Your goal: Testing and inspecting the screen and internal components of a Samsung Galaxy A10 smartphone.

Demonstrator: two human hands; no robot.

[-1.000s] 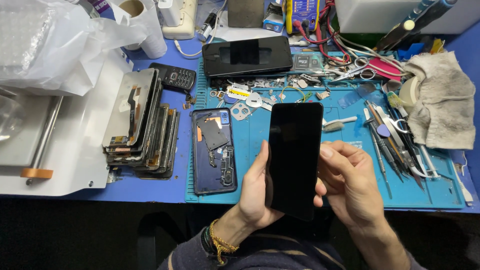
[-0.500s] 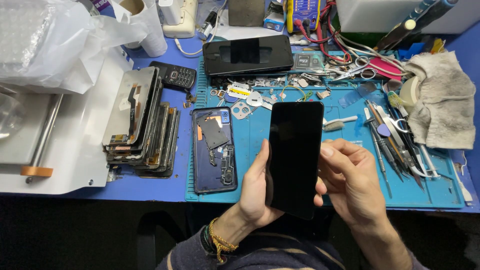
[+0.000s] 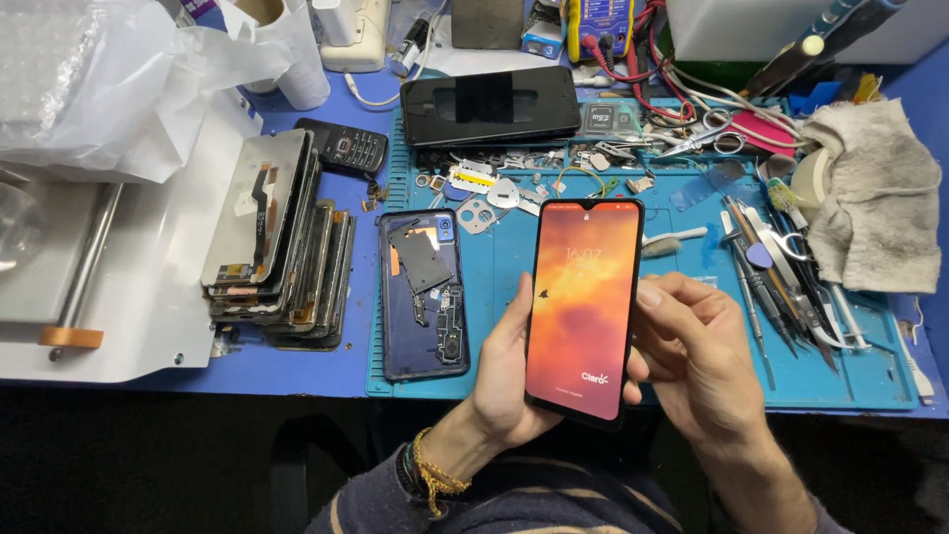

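Cluttered blue workbench (image 3: 297, 371), teal mat (image 3: 692, 213); both hands' grip clamped on lit phone (image 3: 583, 307).

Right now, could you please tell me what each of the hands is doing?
Left hand: closed around the lit smartphone.
Right hand: fingers curled, thumb on the smartphone's right edge.
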